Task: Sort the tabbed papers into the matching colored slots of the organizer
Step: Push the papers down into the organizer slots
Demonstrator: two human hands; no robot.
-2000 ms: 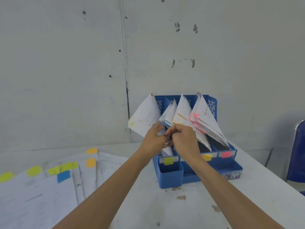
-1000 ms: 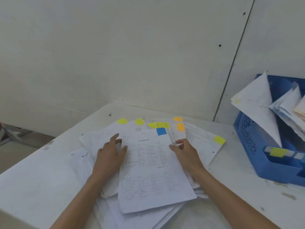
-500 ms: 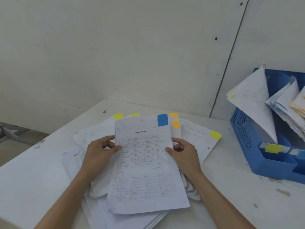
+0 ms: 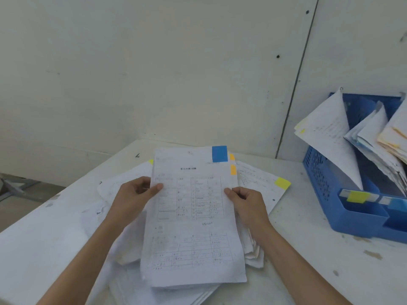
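Held sheet: a printed sheet (image 4: 191,227) with table grids sits at centre frame over the pile, and I cannot tell whether its lower edge touches the pile.
Blue tab: the blue tab (image 4: 219,153) is stuck at the sheet's upper right corner.
Left hand: the left hand (image 4: 134,194) has its grip clamped on the sheet's left edge, thumb on the printed face and fingers curled behind.
Right hand: the right hand (image 4: 246,201) has its grip clamped on the sheet's right edge, thumb on top.
Pile: the loose pile of papers (image 4: 259,183) lies spread on the bench beneath the sheet. Orange tabs (image 4: 233,169) peek out just right of the sheet, and a yellow tab (image 4: 282,183) sits further right.
Organizer: the blue organizer (image 4: 319,177) stands at the right edge of the frame, well apart from the held sheet.
Slot labels: a yellow label (image 4: 357,197) is on the nearest slot, with a blue label (image 4: 397,204) just right of it.
Filed papers: the filed papers (image 4: 330,133) lean out of the slots.
Bench: the white bench (image 4: 319,260) is scuffed in places.
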